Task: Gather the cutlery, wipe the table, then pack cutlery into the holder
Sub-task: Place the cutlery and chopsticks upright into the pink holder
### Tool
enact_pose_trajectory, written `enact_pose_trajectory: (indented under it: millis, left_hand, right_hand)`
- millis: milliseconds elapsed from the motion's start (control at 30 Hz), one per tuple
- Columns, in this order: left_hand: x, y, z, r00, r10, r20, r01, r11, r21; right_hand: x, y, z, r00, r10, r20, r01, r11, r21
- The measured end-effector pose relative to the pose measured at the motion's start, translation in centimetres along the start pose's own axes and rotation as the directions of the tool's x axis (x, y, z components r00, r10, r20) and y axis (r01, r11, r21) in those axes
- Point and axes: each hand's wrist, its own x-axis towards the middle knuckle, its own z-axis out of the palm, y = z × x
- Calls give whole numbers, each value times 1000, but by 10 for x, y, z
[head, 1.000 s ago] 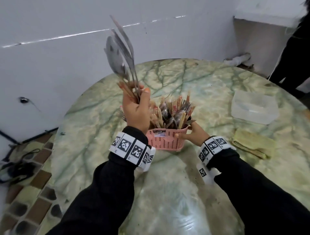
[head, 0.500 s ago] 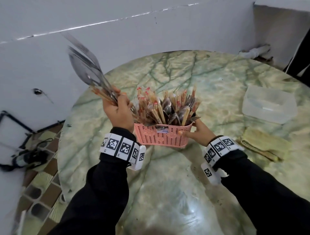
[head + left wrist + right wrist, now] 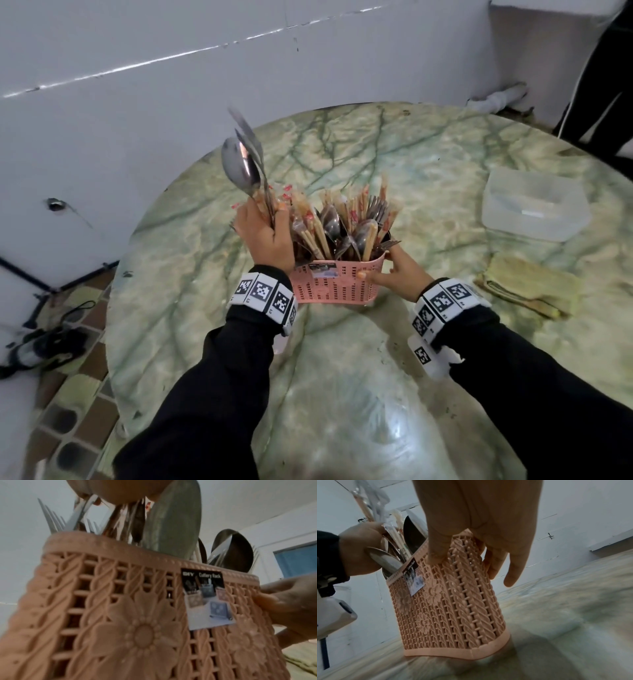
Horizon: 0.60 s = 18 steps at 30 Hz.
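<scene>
A pink lattice cutlery holder (image 3: 334, 286) stands on the green marble table (image 3: 212, 308), crowded with wrapped chopsticks, spoons and forks (image 3: 349, 222). My left hand (image 3: 265, 222) grips a bundle of spoons and chopsticks (image 3: 241, 168), bowls pointing up, right at the holder's left end. In the left wrist view the holder (image 3: 120, 615) fills the frame, with a spoon bowl (image 3: 171, 527) above its rim. My right hand (image 3: 380, 267) holds the holder's right end. In the right wrist view its thumb lies on the front wall and its fingers (image 3: 511, 568) on the far side of the holder (image 3: 450, 601).
A clear plastic box (image 3: 534, 209) sits at the right of the table, and a folded yellow-green cloth (image 3: 527, 291) lies nearer me. A person in black (image 3: 599, 85) stands at the far right. White wall runs behind. Tiled floor and black gear (image 3: 44, 346) lie left.
My left hand has swung the bundle from leaning left to nearly upright and brought it in against the holder's left end. The right hand stays on the holder.
</scene>
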Motion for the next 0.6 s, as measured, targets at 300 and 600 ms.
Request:
enact_pose_trajectory:
  millis: [300,600]
  left_hand:
    - [-1,-6,-8,993,107,55,-120,869,480]
    - [-12,-24,-18,994,45,100,-86,884,459]
  right_hand:
    - [-1,-3,0,1000,12,15,-12,1000,14]
    - [-2,-1,0,1000,8,24,-9,999,42]
